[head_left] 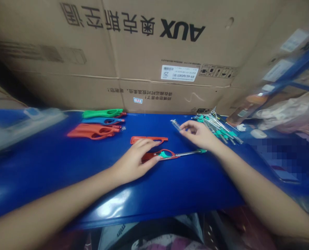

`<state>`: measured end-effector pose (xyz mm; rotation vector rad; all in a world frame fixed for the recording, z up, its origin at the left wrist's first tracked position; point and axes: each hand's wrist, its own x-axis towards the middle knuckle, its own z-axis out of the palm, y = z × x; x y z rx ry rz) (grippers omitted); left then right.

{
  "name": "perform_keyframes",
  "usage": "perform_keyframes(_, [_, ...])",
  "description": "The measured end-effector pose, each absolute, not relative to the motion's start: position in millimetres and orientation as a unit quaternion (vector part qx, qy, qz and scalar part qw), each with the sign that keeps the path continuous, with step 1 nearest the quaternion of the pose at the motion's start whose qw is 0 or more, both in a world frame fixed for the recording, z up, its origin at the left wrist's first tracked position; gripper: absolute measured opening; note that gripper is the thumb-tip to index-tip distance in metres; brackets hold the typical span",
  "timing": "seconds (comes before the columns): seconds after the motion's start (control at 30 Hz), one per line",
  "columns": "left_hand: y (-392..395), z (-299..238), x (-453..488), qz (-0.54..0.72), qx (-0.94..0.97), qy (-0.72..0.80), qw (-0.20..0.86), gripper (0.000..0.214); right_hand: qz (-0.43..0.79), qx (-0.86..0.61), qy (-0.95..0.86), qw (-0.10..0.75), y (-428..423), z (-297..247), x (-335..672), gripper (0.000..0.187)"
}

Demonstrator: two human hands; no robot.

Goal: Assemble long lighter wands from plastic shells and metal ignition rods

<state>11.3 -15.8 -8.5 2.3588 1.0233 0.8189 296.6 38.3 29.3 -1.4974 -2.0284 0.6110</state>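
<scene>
My left hand (136, 158) rests half-open over the red handle (147, 157), likely steadying it. My right hand (200, 134) pinches a clear tube (175, 124).

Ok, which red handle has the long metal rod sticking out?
The red handle under the left hand, its rod pointing right. The red piece just behind it and the stacked red handles show none.

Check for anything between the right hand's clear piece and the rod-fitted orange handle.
The left hand partly covers the orange handle, opposite the rod; nothing else visible blocks the clear piece.
</scene>
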Motion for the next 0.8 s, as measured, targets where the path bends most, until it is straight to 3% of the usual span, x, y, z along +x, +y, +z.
perform_keyframes(0.07, [-18, -9, 15, 0.317, 0.841, 0.367, 0.239, 0.052, 0.35, -0.476, -0.749, 0.299, 17, 28, 274, 0.029])
perform_keyframes(0.17, [-21, -6, 19, 0.353, 0.833, 0.33, 0.269, 0.036, 0.417, -0.415, -0.759, 0.279, -11, 23, 249, 0.025])
perform_keyframes(0.3, [-22, 0, 23, 0.388, 0.818, 0.284, 0.316, 0.026, 0.351, -0.348, -0.834, 0.247, -30, 21, 240, 0.014])
perform_keyframes(0.5, [-18, -3, 21, 0.429, 0.748, 0.319, 0.393, 0.021, 0.168, -0.323, -0.913, 0.182, -24, 21, 255, 0.024])
perform_keyframes(0.8, [-10, -4, 15, 0.375, 0.723, 0.344, 0.468, 0.032, 0.176, -0.325, -0.913, 0.174, -9, 5, 257, 0.011])
